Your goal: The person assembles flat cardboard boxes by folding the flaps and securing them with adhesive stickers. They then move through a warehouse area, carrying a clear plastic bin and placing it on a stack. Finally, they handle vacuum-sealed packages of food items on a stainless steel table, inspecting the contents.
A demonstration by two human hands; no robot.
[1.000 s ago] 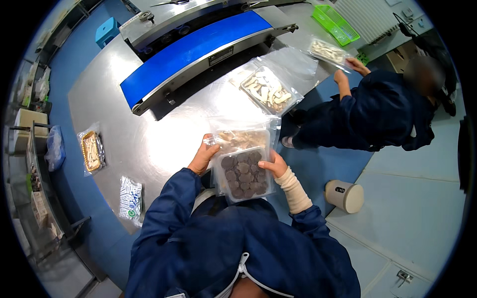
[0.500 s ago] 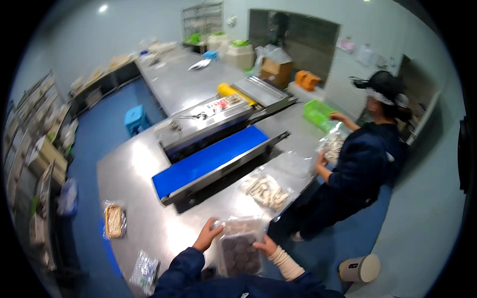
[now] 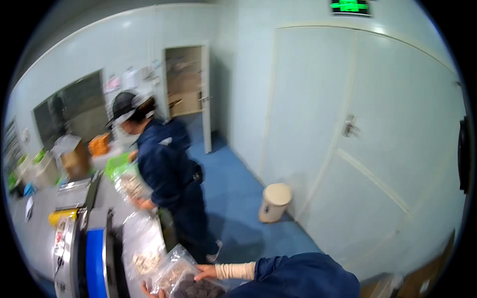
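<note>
At the lower edge, a clear plastic bag (image 3: pixel 171 272) holds dark round pieces and some paler ones. My right hand (image 3: pixel 205 272) grips its right side, fingers closed on the plastic. My left hand (image 3: pixel 150 290), partly cut off by the picture's edge, holds the bag's left side. Just beyond it, another clear bag of pale pieces (image 3: pixel 147 260) lies on the metal table (image 3: pixel 112 198). A co-worker (image 3: pixel 166 164) in dark blue stands ahead of me, one hand on a clear bag of pale pieces (image 3: pixel 131 186) beside a green basket (image 3: pixel 117 163).
To the left of the bags run a blue conveyor belt (image 3: pixel 96 263) and a machine with a yellow roller (image 3: pixel 63 216). A cardboard box (image 3: pixel 75 161) and orange packs (image 3: pixel 100 144) stand farther back. A cream bin (image 3: pixel 275 202) sits on the floor before a double door (image 3: pixel 318 124).
My view has swung right, so the table and co-worker now appear at the left and the double door shows. The bag stays between my hands.
</note>
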